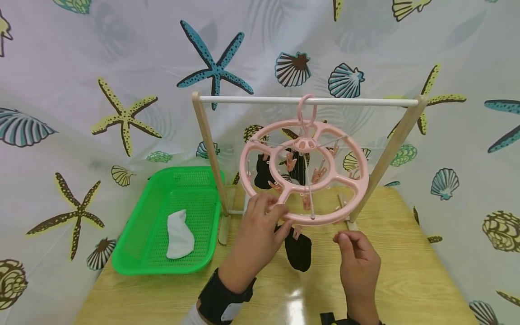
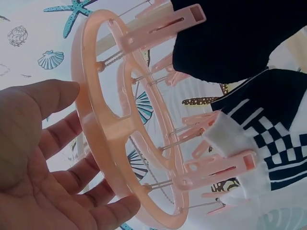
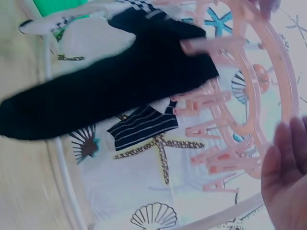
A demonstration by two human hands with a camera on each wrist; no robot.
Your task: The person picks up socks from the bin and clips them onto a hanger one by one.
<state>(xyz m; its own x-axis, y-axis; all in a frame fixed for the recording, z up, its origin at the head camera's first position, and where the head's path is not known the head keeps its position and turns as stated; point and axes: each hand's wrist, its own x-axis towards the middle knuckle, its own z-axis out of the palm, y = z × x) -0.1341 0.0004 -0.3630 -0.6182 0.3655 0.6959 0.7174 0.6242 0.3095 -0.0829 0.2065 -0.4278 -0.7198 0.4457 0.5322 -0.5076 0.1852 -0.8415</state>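
A pink round clip hanger (image 1: 359,196) hangs by its hook from a white rail. My left hand (image 1: 262,223) holds its near left rim, fingers over the top and thumb below; in the left wrist view the thumb tip meets the rim's outer edge. A black sock (image 3: 110,91) dangles from a pink clothespin (image 1: 297,232) at the near side. Beyond it hang a black-and-white checked sock (image 2: 276,143) and a dark striped sock (image 3: 144,127). My right hand (image 1: 359,262) is just below the near right rim, fingers loosely bent, with nothing visible held.
Wooden posts (image 1: 211,153) carry the white rail (image 1: 252,99) over the wooden table (image 1: 406,253). At the left stands a green basket (image 1: 126,253) with a white sock (image 1: 179,234) in it. A sheet printed with shells and starfish (image 1: 154,45) hangs behind. Several other clothespins (image 1: 318,175) dangle from the hanger.
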